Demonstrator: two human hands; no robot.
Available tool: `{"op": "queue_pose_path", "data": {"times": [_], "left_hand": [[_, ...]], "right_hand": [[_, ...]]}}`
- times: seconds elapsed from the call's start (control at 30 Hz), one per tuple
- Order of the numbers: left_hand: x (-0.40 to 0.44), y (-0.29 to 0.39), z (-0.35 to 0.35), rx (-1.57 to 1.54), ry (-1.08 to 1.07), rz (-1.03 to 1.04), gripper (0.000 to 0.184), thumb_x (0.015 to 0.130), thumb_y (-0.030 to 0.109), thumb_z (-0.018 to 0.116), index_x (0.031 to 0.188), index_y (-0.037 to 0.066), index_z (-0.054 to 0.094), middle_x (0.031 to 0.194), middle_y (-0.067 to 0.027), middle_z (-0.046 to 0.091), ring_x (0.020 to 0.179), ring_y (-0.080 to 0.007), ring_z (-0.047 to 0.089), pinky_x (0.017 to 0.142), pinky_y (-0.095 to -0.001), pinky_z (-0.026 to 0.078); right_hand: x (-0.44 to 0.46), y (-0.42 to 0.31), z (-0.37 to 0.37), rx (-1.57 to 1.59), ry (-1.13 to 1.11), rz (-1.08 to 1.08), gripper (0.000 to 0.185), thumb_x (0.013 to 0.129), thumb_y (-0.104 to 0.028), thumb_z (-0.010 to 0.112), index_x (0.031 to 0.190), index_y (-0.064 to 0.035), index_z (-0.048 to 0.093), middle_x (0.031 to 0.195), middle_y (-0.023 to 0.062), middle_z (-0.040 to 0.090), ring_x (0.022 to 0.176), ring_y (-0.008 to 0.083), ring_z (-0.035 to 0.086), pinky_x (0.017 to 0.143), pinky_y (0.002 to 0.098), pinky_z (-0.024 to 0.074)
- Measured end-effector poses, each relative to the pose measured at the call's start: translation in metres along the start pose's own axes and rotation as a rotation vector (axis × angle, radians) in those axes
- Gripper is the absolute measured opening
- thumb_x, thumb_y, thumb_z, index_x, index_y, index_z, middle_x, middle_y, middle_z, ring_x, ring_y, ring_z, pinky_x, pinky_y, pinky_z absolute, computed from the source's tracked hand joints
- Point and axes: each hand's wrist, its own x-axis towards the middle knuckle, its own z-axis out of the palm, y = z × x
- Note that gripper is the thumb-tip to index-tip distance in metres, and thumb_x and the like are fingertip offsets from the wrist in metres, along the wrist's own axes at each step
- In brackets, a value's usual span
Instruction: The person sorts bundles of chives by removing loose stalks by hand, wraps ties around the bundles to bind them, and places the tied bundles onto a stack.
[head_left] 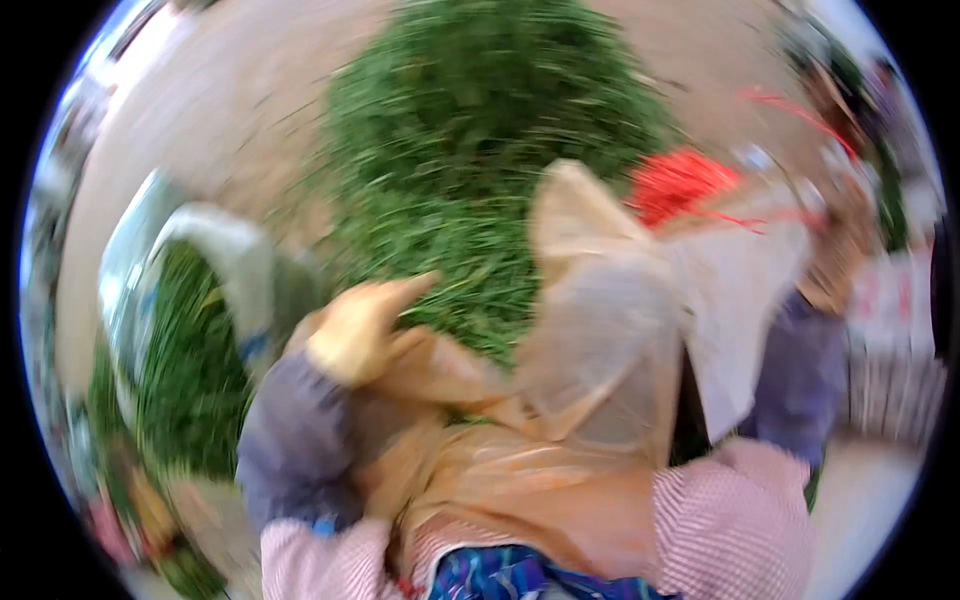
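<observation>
My left hand (pixel 362 322) is over the brown plastic sheet (pixel 560 470) on my lap, with one finger stretched out to the right and the others partly hidden. I cannot make out anything held in it. Far to the right, my right hand (pixel 838 235) reaches forward, smeared by motion, beside a white box or board (pixel 738 275). A bundle of red plastic strings (pixel 685 185) lies on the far end of that white surface. In front of my knees spreads a large heap of long green stalks (pixel 470 130).
To the left stands a clear plastic bag (pixel 215 245) with green stalks (pixel 190 370) in it. A stack of pale boxes or bundles (pixel 895 390) is at the right. Brown floor (pixel 240 90) surrounds the heap, with scattered bits of green on it.
</observation>
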Motion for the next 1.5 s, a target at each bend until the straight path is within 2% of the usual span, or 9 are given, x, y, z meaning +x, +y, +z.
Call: {"op": "queue_pose_path", "data": {"times": [0.3, 0.4, 0.5, 0.6, 0.67, 0.73, 0.97, 1.2, 1.5], "left_hand": [[-0.05, -0.018, 0.034, -0.105, 0.503, 0.293, 0.055, 0.08, 0.02, 0.072, 0.13, 0.005, 0.053, 0.105, -0.0199, 0.064, 0.095, -0.0364, 0.061, 0.082, -0.046, 0.05], [-0.103, -0.032, 0.04, -0.178, 0.709, 0.279, 0.052, 0.081, 0.016, 0.071, 0.129, 0.003, 0.053, 0.102, -0.0197, 0.064, 0.094, -0.0359, 0.061, 0.082, -0.0445, 0.05], [-0.158, -0.051, 0.039, -0.293, 0.881, 0.226, 0.043, 0.084, 0.013, 0.069, 0.124, 0.001, 0.056, 0.1, -0.0186, 0.064, 0.094, -0.0344, 0.062, 0.082, -0.0422, 0.05], [-0.227, -0.05, 0.043, -0.48, 1.026, -0.044, 0.029, 0.087, 0.008, 0.065, 0.115, -0.001, 0.062, 0.104, -0.0175, 0.065, 0.096, -0.0291, 0.064, 0.085, -0.0365, 0.051], [-0.269, -0.058, 0.065, -0.561, 1.232, -0.15, 0.028, 0.088, 0.003, 0.063, 0.116, -0.001, 0.062, 0.107, -0.0122, 0.068, 0.1, -0.0211, 0.065, 0.088, -0.0314, 0.051], [-0.3, -0.062, 0.108, -0.641, 1.598, -0.354, 0.022, 0.091, 0.004, 0.06, 0.112, 0.002, 0.065, 0.089, -0.0091, 0.071, 0.083, -0.0161, 0.067, 0.079, -0.0296, 0.054], [-0.407, -0.121, 0.223, -1.083, 2.098, -1.043, 0.028, 0.094, 0.025, 0.06, 0.11, 0.002, 0.064, 0.091, -0.0049, 0.066, 0.079, -0.0107, 0.06, 0.075, -0.0272, 0.049], [-0.385, -0.168, 0.212, -1.578, 2.044, -0.418, 0.037, 0.094, 0.033, 0.063, 0.111, 0.0, 0.061, 0.101, -0.0053, 0.066, 0.083, -0.0132, 0.063, 0.072, -0.0274, 0.052], [-0.383, -0.181, 0.247, -1.132, 2.045, -0.854, 0.015, 0.093, 0.012, 0.06, 0.1, -0.001, 0.062, 0.08, -0.0034, 0.064, 0.067, -0.0103, 0.059, 0.063, -0.0247, 0.049]], "right_hand": [[-0.059, 0.241, -0.122, -0.187, -0.1, 0.864, 0.021, 0.089, -0.025, 0.065, 0.097, -0.0063, 0.06, 0.062, 0.0035, 0.054, 0.044, 0.0126, 0.046, 0.039, 0.0255, 0.0366], [-0.019, 0.322, -0.156, -0.867, -0.65, 0.447, 0.034, 0.085, -0.013, 0.062, 0.117, -0.0025, 0.057, 0.086, 0.0166, 0.066, 0.07, 0.0311, 0.064, 0.063, 0.0419, 0.0524], [-0.05, 0.068, -0.001, -1.755, -0.983, -0.011, 0.052, 0.087, -0.021, 0.061, 0.133, -0.0006, 0.046, 0.108, 0.0256, 0.062, 0.098, 0.0404, 0.06, 0.086, 0.046, 0.0467], [-0.041, 0.009, 0.104, -1.151, -0.913, -0.515, 0.056, 0.09, -0.023, 0.058, 0.141, -0.0041, 0.043, 0.134, 0.0228, 0.053, 0.125, 0.0384, 0.049, 0.105, 0.0418, 0.0378], [-0.118, -0.104, 0.207, -0.577, -1.173, -0.263, 0.051, 0.095, -0.027, 0.057, 0.139, -0.0042, 0.046, 0.138, 0.0174, 0.051, 0.13, 0.0295, 0.047, 0.108, 0.0376, 0.0355], [-0.217, -0.183, 0.276, -0.168, -1.437, -0.34, 0.049, 0.09, -0.002, 0.06, 0.137, -0.0035, 0.048, 0.135, 0.0118, 0.055, 0.126, 0.0231, 0.05, 0.107, 0.0349, 0.0381], [-0.518, -0.259, 0.364, 0.02, -1.967, -1.53, 0.09, 0.075, -0.022, 0.076, 0.149, -0.0085, 0.026, 0.146, 0.022, 0.036, 0.137, 0.0393, 0.033, 0.112, 0.0507, 0.03], [-0.608, -0.225, 0.365, 0.244, -1.924, -1.434, 0.099, 0.06, -0.017, 0.081, 0.146, -0.0106, 0.032, 0.14, 0.0169, 0.042, 0.131, 0.0366, 0.041, 0.107, 0.0511, 0.0343], [-0.618, -0.213, 0.382, 0.413, -1.991, -1.248, 0.096, 0.056, -0.013, 0.08, 0.142, -0.0124, 0.038, 0.133, 0.0145, 0.046, 0.123, 0.0363, 0.046, 0.104, 0.0458, 0.0389]]}}
